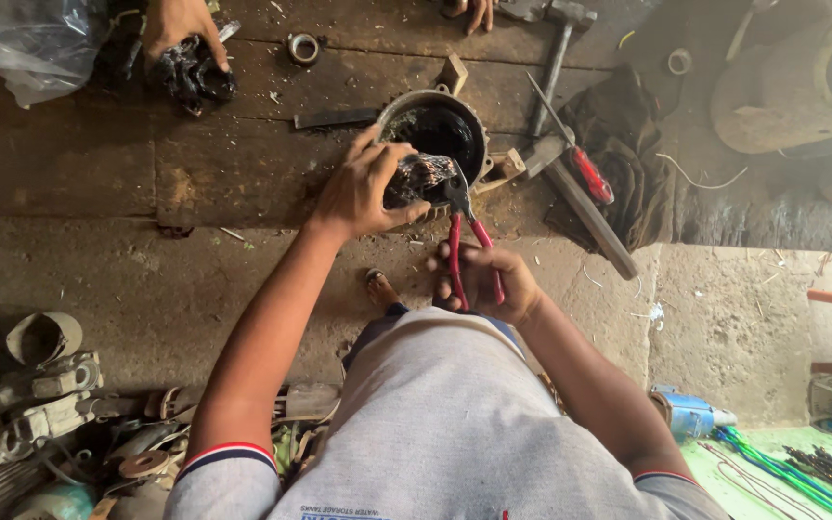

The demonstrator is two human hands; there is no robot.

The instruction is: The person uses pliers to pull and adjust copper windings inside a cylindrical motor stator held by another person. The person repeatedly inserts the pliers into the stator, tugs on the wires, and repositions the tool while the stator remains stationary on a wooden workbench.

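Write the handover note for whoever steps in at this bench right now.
Left hand: grips a dark, greasy winding bundle at the rim of the round metal housing.
Right hand: closed on the red-handled pliers, whose tip bites the bundle.
Nearby: hammer, red-handled screwdriver, flat file to the right.
Another person's hand holds a dark part at the far left.
Bundle is not yet clear of the housing.
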